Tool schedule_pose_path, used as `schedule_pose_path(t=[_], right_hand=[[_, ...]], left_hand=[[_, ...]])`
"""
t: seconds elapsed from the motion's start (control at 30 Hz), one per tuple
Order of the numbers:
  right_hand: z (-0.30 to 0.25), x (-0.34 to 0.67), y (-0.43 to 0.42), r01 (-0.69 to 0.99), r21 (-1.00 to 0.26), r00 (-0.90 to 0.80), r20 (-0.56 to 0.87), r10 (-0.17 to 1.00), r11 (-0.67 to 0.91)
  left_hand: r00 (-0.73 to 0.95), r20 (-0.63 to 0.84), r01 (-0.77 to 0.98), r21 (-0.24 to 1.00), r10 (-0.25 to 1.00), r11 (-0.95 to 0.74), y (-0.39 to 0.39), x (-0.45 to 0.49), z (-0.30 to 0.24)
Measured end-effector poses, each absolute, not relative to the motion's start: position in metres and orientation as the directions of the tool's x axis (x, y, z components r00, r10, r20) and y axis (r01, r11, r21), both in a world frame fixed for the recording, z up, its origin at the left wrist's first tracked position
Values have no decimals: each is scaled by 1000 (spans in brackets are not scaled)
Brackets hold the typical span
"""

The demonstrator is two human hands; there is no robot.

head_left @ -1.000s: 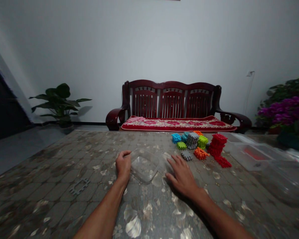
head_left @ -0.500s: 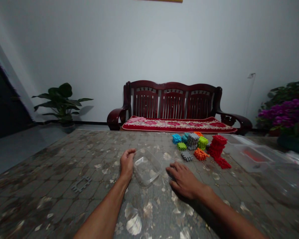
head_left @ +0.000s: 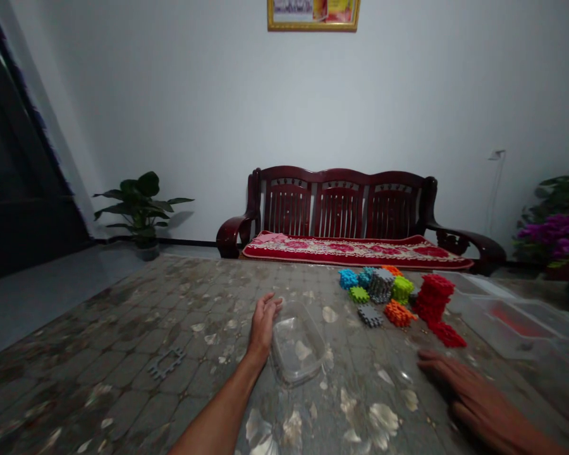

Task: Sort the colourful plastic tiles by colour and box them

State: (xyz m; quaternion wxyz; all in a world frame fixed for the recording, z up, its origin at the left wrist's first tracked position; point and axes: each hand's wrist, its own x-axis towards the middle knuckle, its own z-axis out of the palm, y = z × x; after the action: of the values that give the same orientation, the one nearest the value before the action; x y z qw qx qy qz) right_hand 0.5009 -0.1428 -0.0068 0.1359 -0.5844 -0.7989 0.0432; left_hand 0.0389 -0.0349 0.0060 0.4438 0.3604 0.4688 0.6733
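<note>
A clear plastic container (head_left: 298, 342) sits on the table in front of me. My left hand (head_left: 262, 324) rests against its left side, fingers loosely curved along the wall, thumb apart. My right hand (head_left: 474, 393) lies flat on the table at the lower right, fingers stretched out and holding nothing, well apart from the container. Beyond it lie stacks of toothed foam pieces: a red stack (head_left: 434, 297), orange pieces (head_left: 399, 313), a grey piece (head_left: 370, 315), green (head_left: 401, 288) and blue (head_left: 348, 278) blocks.
A single grey frame-shaped piece (head_left: 166, 363) lies at the left on the patterned table (head_left: 123, 354). Clear bins (head_left: 507, 319) stand at the right. A dark wooden bench (head_left: 355, 221), a potted plant (head_left: 141, 203) and purple flowers (head_left: 557, 230) are behind the table.
My right hand has left the container and slid to the right across the table. The left hand stays at the container's side, and the view has tilted up and rightward.
</note>
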Motion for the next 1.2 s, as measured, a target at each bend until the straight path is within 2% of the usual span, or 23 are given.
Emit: schedule_pose_path(t=[0.1,0.27,0.37,0.57,0.7,0.8,1.03,1.2], right_hand=[[-10,526,-144,940,-231,-235,91,968,250],[11,524,-143,941,-276,-164,135,977,196],[26,509,-133,926,-313,-151,206,967,211],[40,465,-83,913,-389,43,388,921,121],[47,442,-50,916,-401,101,289,952,25],[46,434,-36,934,-351,155,237,959,-65],[30,432,-33,939,-294,256,248,935,-179],[27,431,-36,935,-309,260,255,931,-176]], left_hand=[[-296,64,-260,955,953,-144,-36,40,6],[-214,57,-254,961,975,-112,-36,41,5],[-197,48,-238,967,979,-95,-35,43,5],[-142,62,-177,980,988,-87,-35,45,4],[-83,126,-112,984,989,-135,-33,44,-3],[-32,149,-69,986,988,-151,-33,45,-5],[72,123,-37,992,990,-121,-37,48,1],[58,92,-21,996,994,-91,-35,49,-3]])
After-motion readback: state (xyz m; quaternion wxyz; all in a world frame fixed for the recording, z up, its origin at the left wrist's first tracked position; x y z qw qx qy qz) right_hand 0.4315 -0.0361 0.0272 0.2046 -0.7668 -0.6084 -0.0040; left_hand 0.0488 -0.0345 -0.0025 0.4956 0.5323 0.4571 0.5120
